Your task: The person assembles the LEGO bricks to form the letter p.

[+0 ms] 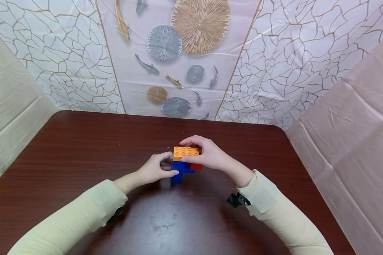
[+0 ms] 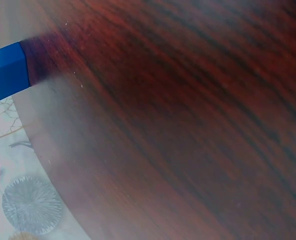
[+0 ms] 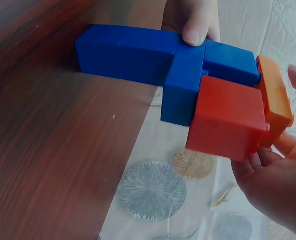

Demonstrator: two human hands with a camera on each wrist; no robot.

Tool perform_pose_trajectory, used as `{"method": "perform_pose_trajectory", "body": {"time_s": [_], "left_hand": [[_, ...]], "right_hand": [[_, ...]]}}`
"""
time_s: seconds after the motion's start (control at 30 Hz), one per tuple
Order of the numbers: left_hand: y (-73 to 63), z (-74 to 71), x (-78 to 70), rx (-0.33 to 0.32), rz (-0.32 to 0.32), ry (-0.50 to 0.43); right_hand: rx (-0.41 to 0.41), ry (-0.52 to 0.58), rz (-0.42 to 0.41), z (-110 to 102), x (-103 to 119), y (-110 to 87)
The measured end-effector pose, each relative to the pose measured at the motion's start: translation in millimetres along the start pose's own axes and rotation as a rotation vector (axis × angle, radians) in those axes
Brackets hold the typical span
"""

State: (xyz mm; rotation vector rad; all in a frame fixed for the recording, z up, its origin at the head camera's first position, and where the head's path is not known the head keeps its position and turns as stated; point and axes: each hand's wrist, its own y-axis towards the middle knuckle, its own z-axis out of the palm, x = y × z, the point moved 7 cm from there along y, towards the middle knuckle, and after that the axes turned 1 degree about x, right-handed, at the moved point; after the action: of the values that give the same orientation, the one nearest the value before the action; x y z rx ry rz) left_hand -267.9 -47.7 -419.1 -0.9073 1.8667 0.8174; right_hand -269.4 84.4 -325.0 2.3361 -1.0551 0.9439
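A stack of toy building bricks stands on the table in the head view. Its lower part is made of several blue bricks [image 1: 176, 177]; one lies crosswise and juts out to the right. On that jutting brick sits a red brick [image 3: 227, 112]. An orange brick [image 1: 186, 151] with studs on top caps the stack, slightly askew in the right wrist view. My left hand [image 1: 154, 169] grips the blue part from the left, thumb in front. From the right, my right hand [image 1: 209, 154] holds the orange brick between thumb and fingers. The left wrist view catches only one blue brick [image 2: 8, 72] and a bit of hand.
The dark brown wooden table [image 1: 92, 148] ends at a patterned cloth wall [image 1: 175, 71] behind the stack. Plain cloth panels [image 1: 354, 134] rise at both sides. A small black device [image 1: 238, 200] is strapped by the right sleeve.
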Motion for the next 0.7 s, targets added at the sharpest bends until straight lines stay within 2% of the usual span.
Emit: {"method": "perform_pose_trajectory", "body": {"time_s": [0.27,0.7], "left_hand": [[-0.3,-0.1,0.0,0.002,0.005,0.003],[-0.2,0.7,-2.0,0.023,0.012,0.017]], "right_hand": [[-0.067,-0.041,-0.063,-0.6,9.4,2.0],[-0.084,-0.068,-0.058,2.3,5.6,-2.4]]}}
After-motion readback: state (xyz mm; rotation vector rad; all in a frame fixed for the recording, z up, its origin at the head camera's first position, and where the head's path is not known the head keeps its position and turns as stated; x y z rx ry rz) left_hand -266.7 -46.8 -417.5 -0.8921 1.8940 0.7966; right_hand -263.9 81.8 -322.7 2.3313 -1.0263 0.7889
